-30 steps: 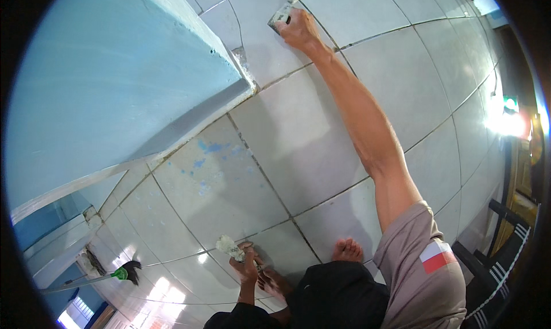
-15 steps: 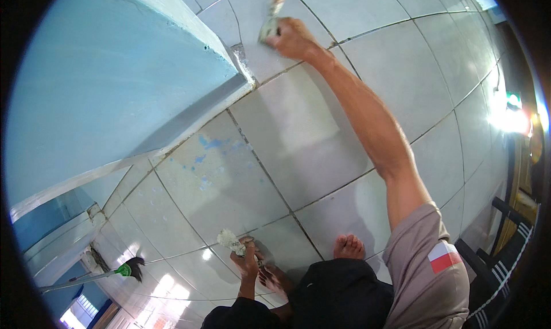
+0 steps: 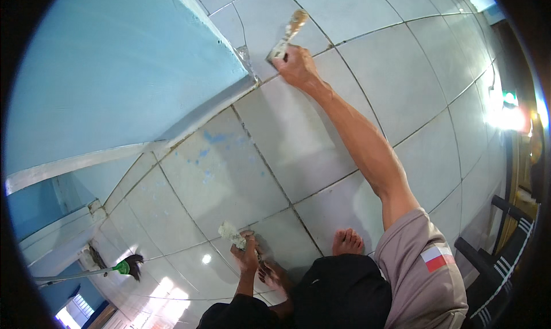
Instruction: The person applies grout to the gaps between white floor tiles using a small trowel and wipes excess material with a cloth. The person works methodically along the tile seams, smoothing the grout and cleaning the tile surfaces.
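My right hand (image 3: 297,65) reaches far forward over the floor, closed round the lower part of a putty knife (image 3: 294,26). The knife's worn handle, smeared with white, points up and away; its blade end is low at the tile beside the corner of the light blue wall. Close to my feet, my left hand (image 3: 247,257) is closed on a tool bearing a lump of off-white, paste-like stuff (image 3: 231,235). Most of that tool is hidden by my fingers, so its kind is unclear.
Large pale tiles (image 3: 298,139) with dark joints make up the floor; blue paint spots (image 3: 213,137) mark one. The blue wall (image 3: 126,71) juts in from the left. A broom (image 3: 123,267) lies lower left, and a black slatted chair (image 3: 505,260) stands right.
My right hand has drawn the putty knife back a little toward me along the floor. The left hand stays nearly in place, its white lump tilted slightly.
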### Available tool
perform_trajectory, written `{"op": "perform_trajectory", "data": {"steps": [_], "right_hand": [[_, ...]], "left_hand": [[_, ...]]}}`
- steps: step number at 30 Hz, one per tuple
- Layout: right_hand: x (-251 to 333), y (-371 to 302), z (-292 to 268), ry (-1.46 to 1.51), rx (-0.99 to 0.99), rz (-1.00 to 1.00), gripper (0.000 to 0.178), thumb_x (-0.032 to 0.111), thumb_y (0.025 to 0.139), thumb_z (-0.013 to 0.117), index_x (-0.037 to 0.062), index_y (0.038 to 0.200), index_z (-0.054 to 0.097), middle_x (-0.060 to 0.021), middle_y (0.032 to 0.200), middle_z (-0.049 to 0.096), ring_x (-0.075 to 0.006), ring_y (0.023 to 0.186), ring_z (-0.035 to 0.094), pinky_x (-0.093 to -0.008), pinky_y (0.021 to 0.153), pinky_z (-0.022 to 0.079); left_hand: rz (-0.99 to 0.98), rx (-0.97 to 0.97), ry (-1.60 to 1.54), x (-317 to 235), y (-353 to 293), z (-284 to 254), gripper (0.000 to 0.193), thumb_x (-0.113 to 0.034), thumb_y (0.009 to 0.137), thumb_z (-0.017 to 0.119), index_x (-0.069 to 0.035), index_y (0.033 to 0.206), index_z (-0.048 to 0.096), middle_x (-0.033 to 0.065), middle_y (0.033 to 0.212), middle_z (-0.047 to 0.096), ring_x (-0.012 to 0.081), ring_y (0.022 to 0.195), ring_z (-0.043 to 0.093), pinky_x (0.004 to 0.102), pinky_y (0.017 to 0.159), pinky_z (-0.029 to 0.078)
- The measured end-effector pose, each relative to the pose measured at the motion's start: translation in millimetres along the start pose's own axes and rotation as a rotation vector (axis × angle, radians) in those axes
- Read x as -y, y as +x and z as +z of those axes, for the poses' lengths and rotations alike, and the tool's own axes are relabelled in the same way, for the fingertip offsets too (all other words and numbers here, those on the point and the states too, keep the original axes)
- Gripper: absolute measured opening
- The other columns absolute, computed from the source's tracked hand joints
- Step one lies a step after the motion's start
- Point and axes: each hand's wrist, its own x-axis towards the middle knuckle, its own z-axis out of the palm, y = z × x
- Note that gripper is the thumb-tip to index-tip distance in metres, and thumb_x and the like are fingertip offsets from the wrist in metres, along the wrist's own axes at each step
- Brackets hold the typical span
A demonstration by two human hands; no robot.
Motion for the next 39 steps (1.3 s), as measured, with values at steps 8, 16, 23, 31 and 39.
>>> {"op": "perform_trajectory", "data": {"steps": [8, 16, 23, 31, 39], "right_hand": [[14.9, -6.7, 10.0, 0.066, 0.083, 0.043, 0.023, 0.023, 0.085, 0.066, 0.0012, 0.087, 0.072, -0.0232, 0.085, 0.072, -0.0409, 0.083, 0.071, -0.0504, 0.075, 0.055], [17.4, -18.3, 23.2, 0.061, 0.008, 0.042, 0.026, 0.025, 0.082, 0.067, -0.0003, 0.082, 0.072, -0.0243, 0.082, 0.071, -0.0414, 0.082, 0.071, -0.0496, 0.075, 0.056], [28.0, -8.8, 26.0, 0.001, 0.018, 0.058, 0.030, 0.027, 0.078, 0.067, -0.0025, 0.075, 0.071, -0.0289, 0.081, 0.069, -0.0437, 0.079, 0.071, -0.0517, 0.074, 0.056], [25.1, 9.6, 26.5, 0.117, 0.090, 0.227, 0.030, 0.026, 0.080, 0.066, -0.0029, 0.079, 0.073, -0.0283, 0.084, 0.071, -0.0421, 0.083, 0.072, -0.0500, 0.077, 0.057], [24.9, 18.1, 27.3, 0.051, 0.054, 0.153, 0.029, 0.023, 0.079, 0.065, -0.0040, 0.072, 0.069, -0.0247, 0.074, 0.069, -0.0372, 0.074, 0.072, -0.0460, 0.071, 0.057]], "left_hand": [[-0.018, 0.044, -0.038, -10.8, -2.4, 6.8, 0.020, -0.009, 0.093, 0.062, 0.004, 0.109, 0.064, 0.0088, 0.076, 0.063, 0.0168, 0.052, 0.058, 0.0302, 0.049, 0.048], [-0.023, 0.043, 0.009, 1.1, 0.7, -1.2, 0.022, -0.010, 0.093, 0.063, 0.004, 0.109, 0.064, 0.0088, 0.075, 0.063, 0.0163, 0.052, 0.058, 0.0302, 0.050, 0.048], [-0.002, 0.045, 0.015, -11.0, -1.0, 4.7, 0.021, -0.010, 0.093, 0.063, 0.004, 0.108, 0.065, 0.0093, 0.075, 0.063, 0.0167, 0.052, 0.059, 0.0306, 0.048, 0.049], [-0.023, 0.045, -0.028, -8.8, -1.3, 4.6, 0.019, -0.010, 0.094, 0.063, 0.003, 0.108, 0.065, 0.0091, 0.076, 0.063, 0.0158, 0.053, 0.058, 0.0309, 0.049, 0.048], [0.000, 0.061, 0.040, -6.5, -1.3, -0.3, 0.021, -0.011, 0.093, 0.063, 0.004, 0.108, 0.065, 0.0093, 0.076, 0.063, 0.0158, 0.053, 0.058, 0.0308, 0.049, 0.048]]}}
